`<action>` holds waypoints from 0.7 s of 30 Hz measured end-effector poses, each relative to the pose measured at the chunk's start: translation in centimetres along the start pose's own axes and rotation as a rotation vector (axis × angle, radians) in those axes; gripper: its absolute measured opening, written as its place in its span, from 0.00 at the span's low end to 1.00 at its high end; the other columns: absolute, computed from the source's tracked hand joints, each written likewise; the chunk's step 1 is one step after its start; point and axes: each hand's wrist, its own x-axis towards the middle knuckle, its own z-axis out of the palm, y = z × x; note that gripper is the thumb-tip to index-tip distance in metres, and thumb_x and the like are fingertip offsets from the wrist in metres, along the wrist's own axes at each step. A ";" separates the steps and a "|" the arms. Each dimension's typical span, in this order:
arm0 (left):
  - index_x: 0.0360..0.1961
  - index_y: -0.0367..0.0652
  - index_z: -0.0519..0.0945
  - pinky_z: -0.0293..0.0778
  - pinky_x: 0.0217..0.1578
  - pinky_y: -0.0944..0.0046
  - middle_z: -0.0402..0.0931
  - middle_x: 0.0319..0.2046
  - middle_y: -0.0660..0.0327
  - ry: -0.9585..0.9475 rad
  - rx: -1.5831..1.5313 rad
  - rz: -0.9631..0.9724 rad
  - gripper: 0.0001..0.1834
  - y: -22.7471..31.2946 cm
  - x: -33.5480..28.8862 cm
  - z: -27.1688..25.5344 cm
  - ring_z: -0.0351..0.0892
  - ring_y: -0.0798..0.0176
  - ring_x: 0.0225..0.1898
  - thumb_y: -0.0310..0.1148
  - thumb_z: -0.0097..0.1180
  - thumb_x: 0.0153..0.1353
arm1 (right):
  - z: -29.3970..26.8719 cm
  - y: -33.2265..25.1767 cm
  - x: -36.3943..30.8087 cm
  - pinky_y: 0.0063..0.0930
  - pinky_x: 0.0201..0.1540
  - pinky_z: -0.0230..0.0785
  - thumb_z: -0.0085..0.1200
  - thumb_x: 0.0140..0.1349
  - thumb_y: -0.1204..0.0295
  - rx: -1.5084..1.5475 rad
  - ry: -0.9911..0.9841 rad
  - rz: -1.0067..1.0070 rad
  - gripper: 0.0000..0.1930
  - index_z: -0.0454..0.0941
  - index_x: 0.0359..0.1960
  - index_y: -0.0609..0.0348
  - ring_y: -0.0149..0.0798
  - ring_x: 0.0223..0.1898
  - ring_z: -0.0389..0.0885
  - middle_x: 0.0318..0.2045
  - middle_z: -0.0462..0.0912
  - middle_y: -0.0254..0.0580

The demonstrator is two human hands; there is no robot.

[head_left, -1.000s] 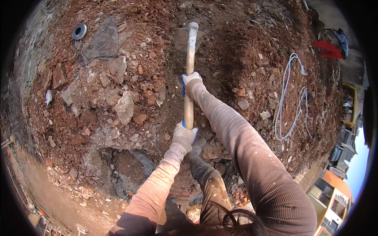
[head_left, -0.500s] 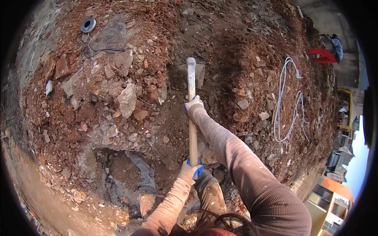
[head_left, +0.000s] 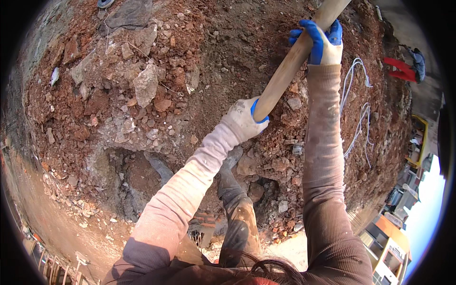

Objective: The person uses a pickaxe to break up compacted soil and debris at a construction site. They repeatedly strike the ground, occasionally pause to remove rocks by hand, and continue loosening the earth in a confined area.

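Observation:
I hold a hoe by its thick wooden handle (head_left: 285,72), raised and slanting up to the right; its head lies beyond the top of the view. My left hand (head_left: 247,116), in a white and blue work glove, is closed round the lower end of the handle. Farther up, my right hand (head_left: 324,43) grips it with blue-coated fingers wrapped over the wood. Below the raised handle lies reddish, broken soil (head_left: 237,61) with stones in it. My boots and muddy trousers (head_left: 235,204) show beneath my arms.
A large pale rock (head_left: 146,85) lies left of the dug strip. Loops of white cable (head_left: 349,85) rest on the right slope. Dark cloth (head_left: 128,19) lies at the upper left. A person in red trousers (head_left: 403,70) is at the far right. A hollow (head_left: 128,175) opens near my feet.
The hoe has swung up from the soil toward the upper right, its head leaving view. Both hands have risen with it, still gripping the handle.

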 end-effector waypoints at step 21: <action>0.47 0.38 0.78 0.78 0.42 0.55 0.82 0.38 0.48 -0.029 -0.010 -0.235 0.24 -9.0 -1.1 0.7 0.82 0.46 0.40 0.34 0.66 0.48 | 4.2 9.7 -5.4 0.31 0.14 0.70 0.58 0.64 0.70 -0.115 0.299 0.301 0.12 0.66 0.38 0.58 0.35 0.13 0.73 0.16 0.72 0.36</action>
